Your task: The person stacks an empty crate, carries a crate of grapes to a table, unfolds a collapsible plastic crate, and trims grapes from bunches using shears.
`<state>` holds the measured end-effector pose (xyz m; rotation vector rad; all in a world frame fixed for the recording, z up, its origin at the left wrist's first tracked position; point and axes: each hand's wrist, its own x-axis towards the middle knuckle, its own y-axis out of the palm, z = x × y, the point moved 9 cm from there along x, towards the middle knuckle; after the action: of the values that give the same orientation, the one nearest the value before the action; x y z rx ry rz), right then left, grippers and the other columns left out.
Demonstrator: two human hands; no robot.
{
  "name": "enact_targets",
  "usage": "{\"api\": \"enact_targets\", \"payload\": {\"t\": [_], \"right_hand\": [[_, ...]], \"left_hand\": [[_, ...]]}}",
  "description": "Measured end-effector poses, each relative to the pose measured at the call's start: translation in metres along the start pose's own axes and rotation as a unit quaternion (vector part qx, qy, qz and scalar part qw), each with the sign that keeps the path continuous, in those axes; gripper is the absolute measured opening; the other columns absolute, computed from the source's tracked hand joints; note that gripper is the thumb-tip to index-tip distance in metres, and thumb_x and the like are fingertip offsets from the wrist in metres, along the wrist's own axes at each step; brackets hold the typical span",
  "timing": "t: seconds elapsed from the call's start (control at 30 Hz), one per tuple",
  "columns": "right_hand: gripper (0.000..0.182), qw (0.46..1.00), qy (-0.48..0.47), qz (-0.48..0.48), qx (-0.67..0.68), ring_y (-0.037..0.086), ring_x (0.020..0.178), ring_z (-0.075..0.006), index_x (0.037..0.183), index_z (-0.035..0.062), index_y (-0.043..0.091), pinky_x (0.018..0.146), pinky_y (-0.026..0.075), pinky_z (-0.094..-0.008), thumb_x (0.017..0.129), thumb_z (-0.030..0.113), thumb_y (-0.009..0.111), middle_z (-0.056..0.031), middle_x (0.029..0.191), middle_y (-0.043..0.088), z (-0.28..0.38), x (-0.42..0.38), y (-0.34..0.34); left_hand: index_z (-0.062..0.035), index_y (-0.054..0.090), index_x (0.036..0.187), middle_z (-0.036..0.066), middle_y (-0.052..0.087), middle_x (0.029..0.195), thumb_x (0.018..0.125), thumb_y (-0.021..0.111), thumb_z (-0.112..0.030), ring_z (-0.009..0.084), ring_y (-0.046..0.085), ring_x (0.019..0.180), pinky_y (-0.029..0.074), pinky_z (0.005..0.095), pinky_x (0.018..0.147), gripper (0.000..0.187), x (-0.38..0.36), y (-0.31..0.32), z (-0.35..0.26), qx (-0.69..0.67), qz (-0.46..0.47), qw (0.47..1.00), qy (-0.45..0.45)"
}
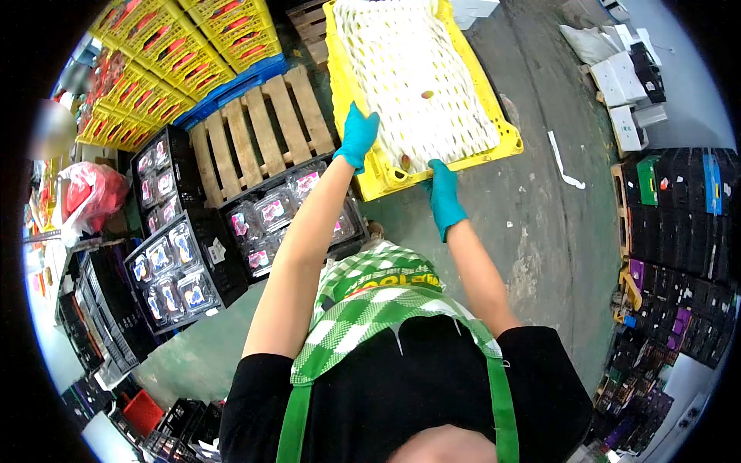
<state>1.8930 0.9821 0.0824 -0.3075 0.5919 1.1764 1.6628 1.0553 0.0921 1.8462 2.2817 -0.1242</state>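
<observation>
A yellow plastic crate (507, 144) stands in front of me, its top covered by white foam netting (417, 69). Small reddish-yellow spots, perhaps fruit, show through gaps in the netting. My left hand (358, 136), in a teal glove, is closed on the crate's left rim. At the near rim, my right hand (445, 199), gloved the same way, grips the edge with its thumb by the netting's border. The fingers of the right hand are partly hidden under the rim.
A wooden pallet (258, 127) lies left of the crate. Black crates (218, 255) with clear labelled packs sit at my left. Yellow crates (166, 54) are stacked on a blue pallet (231, 89). Dark crates (683, 224) and white boxes (620, 81) line the right side.
</observation>
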Motion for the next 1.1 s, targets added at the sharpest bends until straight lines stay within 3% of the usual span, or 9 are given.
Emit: {"api": "enact_targets", "payload": {"t": [0.13, 0.27, 0.33, 0.47, 0.63, 0.8, 0.87, 1.0, 1.1], "right_hand": [[0.026, 1.000, 0.007, 0.002, -0.021, 0.055, 0.060, -0.0202, 0.088, 0.0034, 0.053, 0.050, 0.050, -0.0309, 0.070, 0.023, 0.058, -0.0098, 0.075, 0.052, -0.002, 0.004, -0.002], [0.031, 0.998, -0.017, 0.057, -0.012, 0.056, 0.063, -0.0224, 0.092, 0.0043, 0.052, 0.055, 0.051, -0.0337, 0.069, 0.024, 0.058, -0.0108, 0.081, 0.054, -0.006, 0.015, -0.001], [0.033, 0.998, -0.001, 0.056, -0.008, 0.057, 0.067, -0.0245, 0.094, 0.0035, 0.051, 0.058, 0.052, -0.0355, 0.069, 0.024, 0.057, -0.0125, 0.085, 0.055, -0.013, 0.027, -0.005], [0.037, 0.998, -0.010, 0.055, -0.004, 0.058, 0.076, -0.0281, 0.097, 0.0034, 0.051, 0.064, 0.052, -0.0395, 0.069, 0.027, 0.057, -0.0155, 0.089, 0.055, 0.000, 0.006, 0.001], [0.046, 0.988, 0.044, 0.090, -0.122, 0.059, 0.072, -0.0262, 0.097, 0.0040, 0.054, 0.061, 0.050, -0.0369, 0.069, 0.041, 0.055, -0.0133, 0.083, 0.059, -0.008, 0.031, -0.016], [0.045, 0.984, 0.075, 0.104, -0.127, 0.060, 0.060, -0.0255, 0.094, 0.0039, 0.055, 0.054, 0.048, -0.0359, 0.072, 0.043, 0.054, -0.0131, 0.073, 0.060, -0.005, 0.026, -0.016], [0.043, 0.987, 0.002, 0.013, -0.159, 0.060, 0.060, -0.0255, 0.094, 0.0045, 0.055, 0.053, 0.048, -0.0353, 0.073, 0.042, 0.053, -0.0136, 0.073, 0.060, 0.016, -0.012, -0.005], [0.043, 0.988, 0.066, 0.086, -0.108, 0.058, 0.070, -0.0246, 0.098, 0.0083, 0.055, 0.056, 0.047, -0.0370, 0.073, 0.043, 0.051, -0.0093, 0.085, 0.060, -0.009, 0.036, -0.021], [0.043, 0.991, 0.106, 0.018, -0.086, 0.056, 0.080, -0.0256, 0.102, 0.0093, 0.052, 0.065, 0.047, -0.0404, 0.074, 0.041, 0.048, -0.0107, 0.092, 0.058, -0.006, 0.015, -0.023]], "left_hand": [[0.0046, 0.026, 0.126, 0.021, 0.039, 0.123, 0.079, 0.056, -0.022, 0.0271, 0.042, 0.110, 0.034, 0.0325, 0.090, 0.061, -0.029, -0.017, -0.006, -0.010, -0.041, 0.999, 0.033], [0.0041, 0.031, 0.123, 0.021, 0.039, 0.122, 0.081, 0.055, -0.024, 0.0254, 0.041, 0.111, 0.032, 0.0327, 0.092, 0.057, -0.140, -0.091, -0.017, -0.015, -0.117, 0.993, 0.017], [0.0039, 0.034, 0.122, 0.020, 0.042, 0.120, 0.080, 0.055, -0.022, 0.0258, 0.042, 0.109, 0.033, 0.0324, 0.091, 0.053, -0.186, -0.145, 0.053, 0.133, -0.102, 0.986, 0.002], [0.0038, 0.038, 0.118, 0.021, 0.046, 0.115, 0.077, 0.055, -0.017, 0.0276, 0.050, 0.099, 0.040, 0.0340, 0.083, 0.049, -0.325, -0.263, 0.163, 0.190, -0.153, 0.962, -0.119], [0.0051, 0.041, 0.114, 0.020, 0.050, 0.108, 0.076, 0.056, -0.015, 0.0275, 0.051, 0.097, 0.042, 0.0345, 0.081, 0.046, -0.447, -0.373, 0.170, 0.236, -0.256, 0.915, -0.203], [0.0040, 0.044, 0.111, 0.015, 0.054, 0.103, 0.076, 0.057, -0.013, 0.0200, 0.053, 0.091, 0.043, 0.0302, 0.079, 0.041, -0.411, -0.425, 0.146, 0.080, -0.333, 0.930, -0.132], [0.0026, 0.046, 0.112, 0.011, 0.055, 0.101, 0.076, 0.057, -0.011, 0.0166, 0.053, 0.089, 0.043, 0.0278, 0.078, 0.039, -0.381, -0.443, 0.131, 0.102, -0.353, 0.925, -0.100], [0.0030, 0.047, 0.109, 0.010, 0.056, 0.097, 0.079, 0.055, -0.011, 0.0153, 0.053, 0.086, 0.043, 0.0271, 0.076, 0.034, -0.320, -0.466, 0.106, 0.058, -0.351, 0.934, -0.043], [0.0022, 0.044, 0.115, 0.011, 0.053, 0.106, 0.080, 0.052, -0.011, 0.0168, 0.050, 0.094, 0.039, 0.0272, 0.083, 0.037, -0.291, -0.488, 0.083, 0.051, -0.294, 0.952, -0.061]]}}
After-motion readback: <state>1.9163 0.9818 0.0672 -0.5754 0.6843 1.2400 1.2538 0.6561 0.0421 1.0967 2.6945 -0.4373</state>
